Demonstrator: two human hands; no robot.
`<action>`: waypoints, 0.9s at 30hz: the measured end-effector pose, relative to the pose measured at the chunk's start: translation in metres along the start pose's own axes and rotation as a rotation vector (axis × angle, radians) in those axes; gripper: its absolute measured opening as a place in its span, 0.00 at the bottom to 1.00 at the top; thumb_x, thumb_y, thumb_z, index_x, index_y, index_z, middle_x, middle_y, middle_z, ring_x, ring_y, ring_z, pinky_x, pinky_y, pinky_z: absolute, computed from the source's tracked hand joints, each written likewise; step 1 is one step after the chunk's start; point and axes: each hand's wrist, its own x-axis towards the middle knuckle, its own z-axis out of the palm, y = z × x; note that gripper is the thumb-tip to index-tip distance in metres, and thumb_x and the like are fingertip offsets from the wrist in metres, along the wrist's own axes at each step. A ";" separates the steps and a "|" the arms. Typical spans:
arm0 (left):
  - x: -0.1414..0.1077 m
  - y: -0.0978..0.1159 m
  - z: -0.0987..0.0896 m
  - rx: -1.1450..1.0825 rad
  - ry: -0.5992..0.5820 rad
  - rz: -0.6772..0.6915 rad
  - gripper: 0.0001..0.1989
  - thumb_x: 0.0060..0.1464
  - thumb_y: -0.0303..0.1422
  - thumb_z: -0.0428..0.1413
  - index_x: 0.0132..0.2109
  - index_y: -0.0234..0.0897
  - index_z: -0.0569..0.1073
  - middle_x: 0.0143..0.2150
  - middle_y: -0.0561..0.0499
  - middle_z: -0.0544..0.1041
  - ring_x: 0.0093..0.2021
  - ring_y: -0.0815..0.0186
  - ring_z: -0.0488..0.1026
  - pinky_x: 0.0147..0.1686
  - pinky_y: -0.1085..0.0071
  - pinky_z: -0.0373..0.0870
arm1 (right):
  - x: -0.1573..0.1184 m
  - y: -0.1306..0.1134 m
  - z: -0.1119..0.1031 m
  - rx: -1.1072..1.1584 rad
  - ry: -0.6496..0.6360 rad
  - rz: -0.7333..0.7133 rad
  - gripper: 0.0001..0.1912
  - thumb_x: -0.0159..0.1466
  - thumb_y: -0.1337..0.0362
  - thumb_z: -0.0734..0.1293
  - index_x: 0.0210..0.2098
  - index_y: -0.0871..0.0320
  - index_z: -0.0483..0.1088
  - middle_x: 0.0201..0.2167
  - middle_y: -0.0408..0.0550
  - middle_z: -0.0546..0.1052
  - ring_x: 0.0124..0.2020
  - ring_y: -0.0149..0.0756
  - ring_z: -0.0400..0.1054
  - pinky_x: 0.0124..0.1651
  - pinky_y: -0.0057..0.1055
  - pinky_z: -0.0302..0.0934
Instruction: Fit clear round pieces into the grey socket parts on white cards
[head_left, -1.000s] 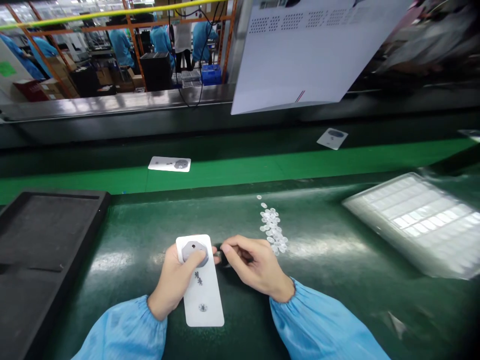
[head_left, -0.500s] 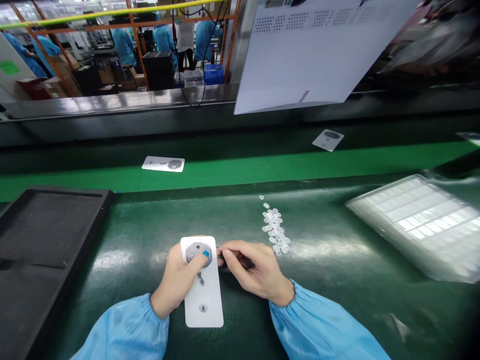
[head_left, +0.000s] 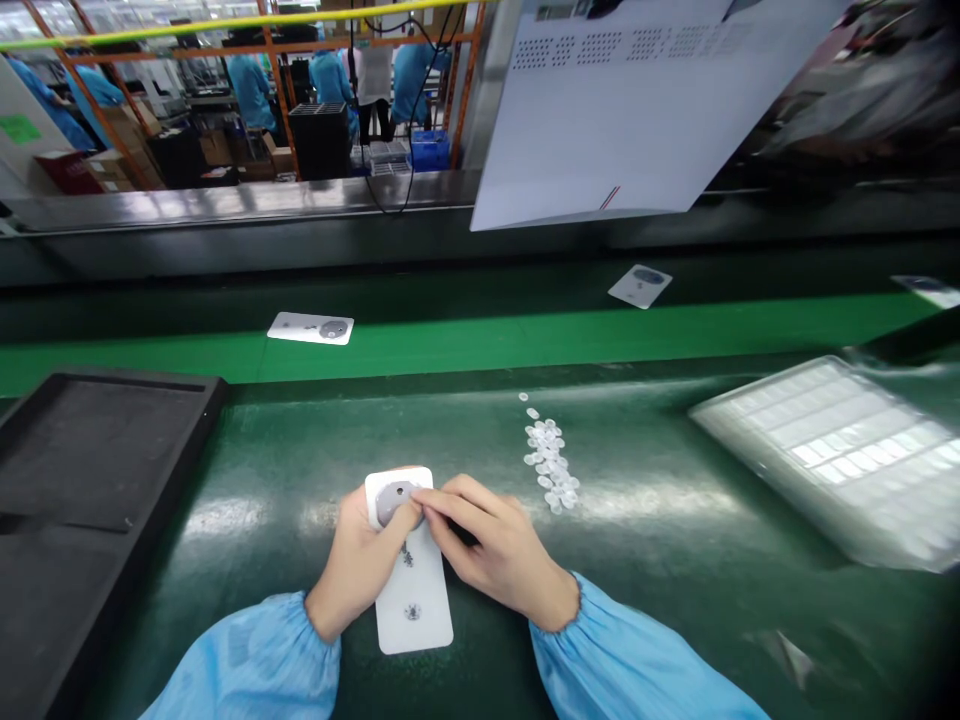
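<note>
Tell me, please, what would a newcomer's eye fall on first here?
The white card at lower centre probably comes first, held in the left hand, with the right hand at its grey patch. Beyond the right hand lies a pile of clear discs on the green bench. A white panel slants across the top, right of centre.

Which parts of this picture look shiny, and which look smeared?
Head view: glare streaks the dark green table beside the left hand and right hand; head view, far right: the pale tray looks smeared, while the white card looks clearer.
</note>
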 end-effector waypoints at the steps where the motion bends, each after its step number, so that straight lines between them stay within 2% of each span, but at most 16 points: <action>1: 0.000 0.001 0.000 -0.017 -0.004 -0.019 0.17 0.52 0.40 0.61 0.44 0.31 0.76 0.30 0.50 0.75 0.28 0.67 0.69 0.27 0.75 0.66 | 0.000 0.000 0.000 0.001 -0.012 0.031 0.13 0.73 0.69 0.61 0.53 0.56 0.73 0.36 0.48 0.75 0.33 0.30 0.71 0.31 0.27 0.62; 4: -0.001 0.001 -0.001 -0.075 0.011 -0.060 0.13 0.49 0.38 0.58 0.38 0.32 0.75 0.27 0.52 0.72 0.26 0.67 0.67 0.25 0.75 0.65 | -0.001 0.000 0.002 0.020 -0.032 0.094 0.12 0.74 0.66 0.61 0.53 0.55 0.73 0.39 0.50 0.75 0.35 0.32 0.72 0.33 0.27 0.65; 7: -0.001 0.001 -0.001 -0.087 0.060 -0.049 0.12 0.48 0.38 0.57 0.35 0.33 0.76 0.28 0.51 0.72 0.28 0.66 0.67 0.27 0.74 0.65 | -0.002 0.001 0.004 0.048 -0.017 0.119 0.10 0.74 0.65 0.62 0.51 0.55 0.74 0.39 0.49 0.76 0.36 0.32 0.73 0.33 0.27 0.66; 12: -0.004 0.003 -0.001 -0.022 -0.007 -0.040 0.15 0.50 0.38 0.56 0.40 0.33 0.77 0.29 0.51 0.73 0.30 0.65 0.67 0.29 0.74 0.65 | -0.001 -0.001 0.005 0.044 -0.046 0.156 0.09 0.75 0.65 0.60 0.45 0.56 0.72 0.39 0.49 0.75 0.36 0.32 0.73 0.33 0.26 0.64; 15: -0.004 0.002 -0.002 -0.013 0.002 -0.020 0.15 0.51 0.38 0.55 0.40 0.33 0.78 0.32 0.50 0.76 0.33 0.63 0.70 0.31 0.73 0.66 | -0.002 -0.004 0.006 0.079 -0.063 0.205 0.09 0.75 0.64 0.59 0.45 0.56 0.71 0.40 0.49 0.73 0.37 0.33 0.71 0.33 0.27 0.64; 17: -0.003 0.001 -0.002 -0.011 0.032 -0.019 0.14 0.51 0.38 0.55 0.38 0.33 0.78 0.33 0.49 0.77 0.33 0.62 0.71 0.32 0.73 0.67 | -0.001 -0.005 0.007 0.224 -0.034 0.291 0.10 0.75 0.62 0.59 0.42 0.56 0.70 0.38 0.49 0.72 0.34 0.32 0.69 0.32 0.26 0.64; 21: -0.001 0.000 0.000 -0.026 0.133 -0.042 0.14 0.48 0.39 0.57 0.36 0.32 0.78 0.33 0.48 0.78 0.34 0.61 0.72 0.32 0.73 0.68 | 0.009 -0.005 0.007 0.714 0.034 0.571 0.16 0.72 0.51 0.63 0.37 0.59 0.69 0.34 0.46 0.68 0.29 0.29 0.67 0.31 0.25 0.66; 24: 0.000 0.002 0.001 -0.123 0.097 -0.120 0.18 0.47 0.40 0.58 0.39 0.29 0.79 0.34 0.44 0.80 0.33 0.58 0.75 0.31 0.70 0.71 | 0.016 -0.005 -0.005 0.836 0.069 0.655 0.20 0.68 0.46 0.67 0.36 0.59 0.68 0.28 0.42 0.65 0.22 0.25 0.58 0.24 0.23 0.57; 27: -0.001 0.004 0.002 -0.237 0.022 -0.176 0.24 0.47 0.42 0.59 0.46 0.26 0.79 0.42 0.37 0.81 0.38 0.51 0.79 0.33 0.66 0.75 | -0.008 -0.006 -0.037 0.752 0.142 0.656 0.20 0.68 0.48 0.68 0.31 0.58 0.67 0.24 0.41 0.61 0.21 0.26 0.52 0.21 0.24 0.50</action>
